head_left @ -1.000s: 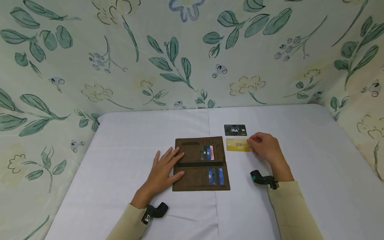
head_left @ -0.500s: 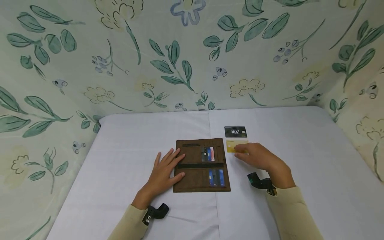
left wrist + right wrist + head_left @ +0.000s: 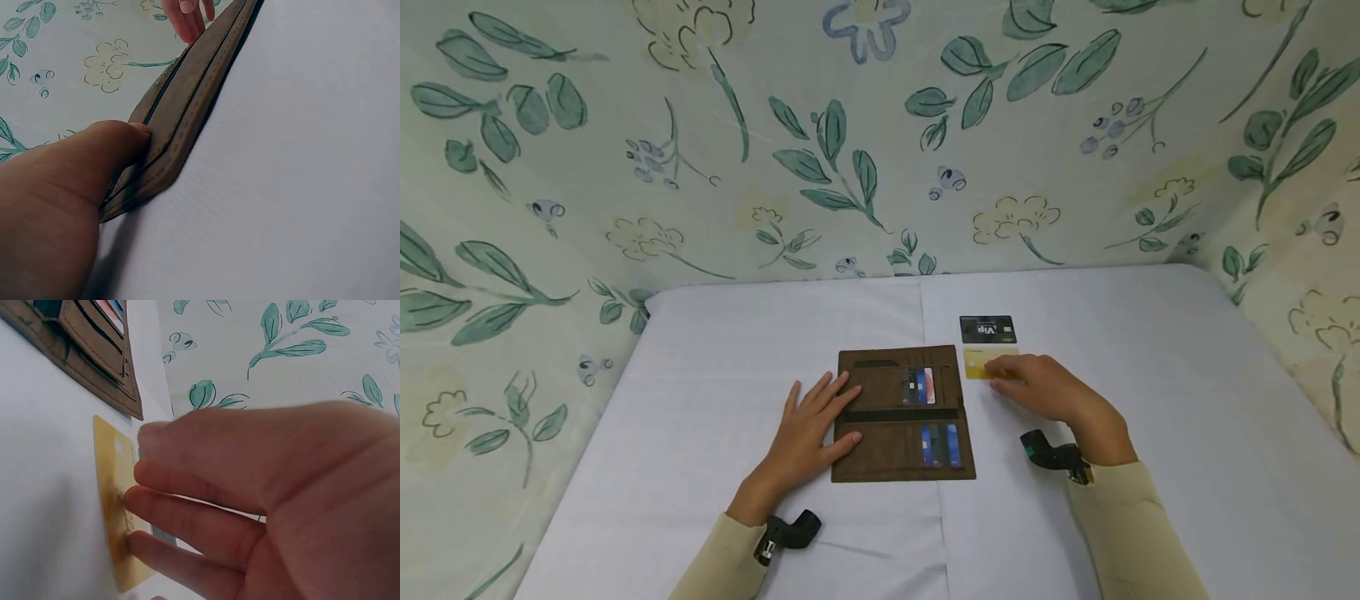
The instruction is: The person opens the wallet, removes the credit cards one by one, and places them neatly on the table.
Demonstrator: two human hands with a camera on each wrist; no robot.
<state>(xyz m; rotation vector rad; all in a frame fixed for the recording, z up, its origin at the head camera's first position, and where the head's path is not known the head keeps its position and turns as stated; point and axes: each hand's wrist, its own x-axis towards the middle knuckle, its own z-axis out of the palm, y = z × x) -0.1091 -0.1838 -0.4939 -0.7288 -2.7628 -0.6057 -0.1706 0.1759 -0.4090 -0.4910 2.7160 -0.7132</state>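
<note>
A brown bifold wallet (image 3: 880, 454) lies open on the table, with several cards showing in its slots. My left hand (image 3: 808, 429) rests with spread fingers on its left edge; in the left wrist view the thumb (image 3: 119, 140) presses on the leather. Just right of the wallet, a gold bank card (image 3: 974, 364) lies flat. My right hand (image 3: 1052, 390) is over that card's right part, and in the right wrist view its nearly straight fingertips touch the gold face. Right above the gold card, a black card marked "VIP" (image 3: 987, 330) lies on the cloth.
A white cloth (image 3: 737, 333) covers the table, with a crease running through the middle. Behind it hangs a floral fabric backdrop (image 3: 700, 192). A small black camera sits on each wrist, the right one (image 3: 1048, 452) close over the cloth.
My right hand has let go of the gold card's right edge and moved left, its fingertips now on the card's face. The left hand and wallet stay as they were.
</note>
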